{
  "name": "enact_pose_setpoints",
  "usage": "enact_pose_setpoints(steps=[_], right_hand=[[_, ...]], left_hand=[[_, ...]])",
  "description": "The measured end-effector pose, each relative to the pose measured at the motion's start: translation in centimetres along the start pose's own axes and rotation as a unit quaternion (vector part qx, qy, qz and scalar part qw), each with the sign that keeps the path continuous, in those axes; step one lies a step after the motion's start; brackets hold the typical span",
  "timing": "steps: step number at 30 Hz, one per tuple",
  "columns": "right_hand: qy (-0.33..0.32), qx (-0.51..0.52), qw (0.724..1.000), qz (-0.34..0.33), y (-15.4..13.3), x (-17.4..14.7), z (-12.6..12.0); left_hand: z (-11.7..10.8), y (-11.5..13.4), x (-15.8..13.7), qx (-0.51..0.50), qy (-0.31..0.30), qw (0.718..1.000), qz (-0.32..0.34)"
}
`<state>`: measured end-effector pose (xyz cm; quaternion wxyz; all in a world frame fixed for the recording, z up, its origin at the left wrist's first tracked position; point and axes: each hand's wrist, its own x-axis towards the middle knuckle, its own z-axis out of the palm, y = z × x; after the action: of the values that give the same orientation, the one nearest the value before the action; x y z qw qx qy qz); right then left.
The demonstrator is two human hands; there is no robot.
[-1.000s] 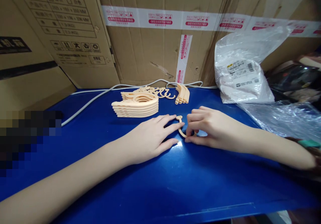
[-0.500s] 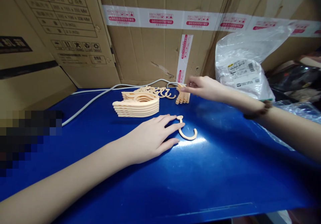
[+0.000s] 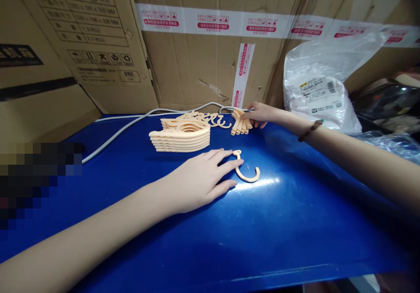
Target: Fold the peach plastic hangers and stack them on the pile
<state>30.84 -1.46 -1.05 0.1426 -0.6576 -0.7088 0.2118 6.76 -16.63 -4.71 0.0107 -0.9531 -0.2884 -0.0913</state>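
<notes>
"Hook (image 3: 247,180) is lying loose on the table (image 3: 262,236); anything attached?"
"Seemingly nothing: left hand (image 3: 198,181) is touching it, fingers spread; stacked pieces (image 3: 180,141) are sitting separate; right hand (image 3: 263,112) is touching curved pieces (image 3: 239,125), whether gripping I can't tell"

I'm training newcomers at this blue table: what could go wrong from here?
The right hand at the curved pieces might scatter them, as they lie side by side. It could also snag the pale cable just behind them. The left hand, one finger over the single hook, might nudge it aside.
</notes>
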Motion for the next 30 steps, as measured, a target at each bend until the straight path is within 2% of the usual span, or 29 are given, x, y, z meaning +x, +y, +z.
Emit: enact_pose_setpoints(steps=[6,15,20,27,29,30], right_hand=[[0.030,0.034,0.999,0.010,0.4,0.1,0.2],[0.026,0.111,0.993,0.022,1.7,0.5,0.5],[0.054,0.123,0.991,0.021,1.8,0.1,0.3],[0.065,0.091,0.994,-0.013,1.4,-4.0,-1.5],[0.042,0.083,0.995,-0.042,1.4,-5.8,-1.5],[0.006,0.078,0.993,-0.090,1.4,-6.8,-1.4]], left_hand=[[-0.1,0.1,0.1,0.003,-0.007,1.000,-0.001],[0.1,0.0,0.1,0.003,0.003,1.000,0.004],[0.1,0.0,0.0,0.006,0.008,1.000,0.008],[0.1,0.0,0.1,-0.010,0.007,1.000,0.023],[0.0,0.1,0.1,-0.018,0.006,0.999,0.034],[0.0,0.1,0.1,-0.021,0.004,0.999,0.039]])
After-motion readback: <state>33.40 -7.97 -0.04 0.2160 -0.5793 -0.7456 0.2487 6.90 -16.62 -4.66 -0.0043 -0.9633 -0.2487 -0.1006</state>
